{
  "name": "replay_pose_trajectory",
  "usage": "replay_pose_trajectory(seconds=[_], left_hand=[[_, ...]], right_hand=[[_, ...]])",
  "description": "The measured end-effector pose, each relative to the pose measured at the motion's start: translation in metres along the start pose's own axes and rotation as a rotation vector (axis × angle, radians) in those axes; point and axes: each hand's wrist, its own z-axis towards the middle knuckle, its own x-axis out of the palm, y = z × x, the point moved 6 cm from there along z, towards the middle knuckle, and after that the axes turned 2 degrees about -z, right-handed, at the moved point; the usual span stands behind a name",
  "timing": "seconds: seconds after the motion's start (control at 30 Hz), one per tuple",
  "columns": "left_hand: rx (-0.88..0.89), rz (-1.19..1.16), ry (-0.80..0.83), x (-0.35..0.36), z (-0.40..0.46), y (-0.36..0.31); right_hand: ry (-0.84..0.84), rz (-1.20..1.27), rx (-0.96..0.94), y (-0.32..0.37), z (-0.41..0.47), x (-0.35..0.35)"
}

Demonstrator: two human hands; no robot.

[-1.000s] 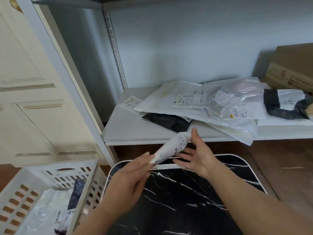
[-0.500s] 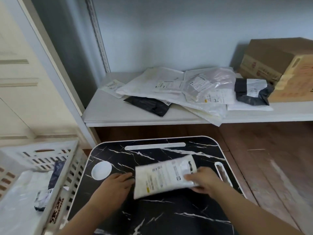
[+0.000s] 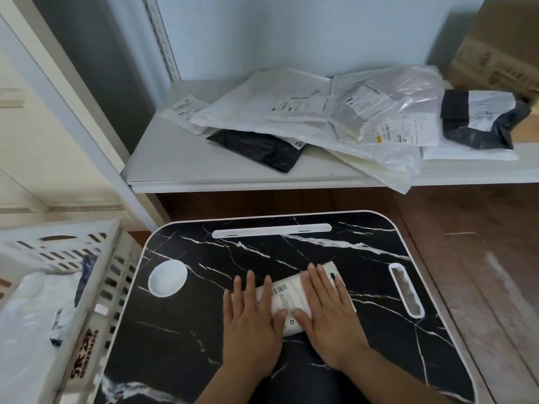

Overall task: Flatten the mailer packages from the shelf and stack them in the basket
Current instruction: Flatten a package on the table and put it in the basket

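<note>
Your left hand (image 3: 250, 325) and right hand (image 3: 329, 313) were bare: you wore no gloves, no rings and no watch or band at either wrist. Your forearms were bare too, with no sleeve showing anywhere up to the bottom edge of the view. Your nails were short and plain, without polish, and nothing else of your body or your clothing could be made out with any certainty.
</note>
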Motion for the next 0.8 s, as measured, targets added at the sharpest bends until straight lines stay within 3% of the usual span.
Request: replay_pose_trajectory(seconds=[0.13,0.67,0.8], left_hand=[[0.036,-0.025,-0.010,0.018,0.001,0.003],[0.052,0.055,-0.049,0.030,0.006,0.008],[0.056,0.056,-0.075,0.033,0.006,0.010]], right_hand=[[-0.063,-0.052,-0.015,0.001,0.000,0.004],[-0.050,-0.044,0.002,0.001,0.003,0.009],[-0.109,-0.090,-0.253,0.031,-0.002,0.005]])
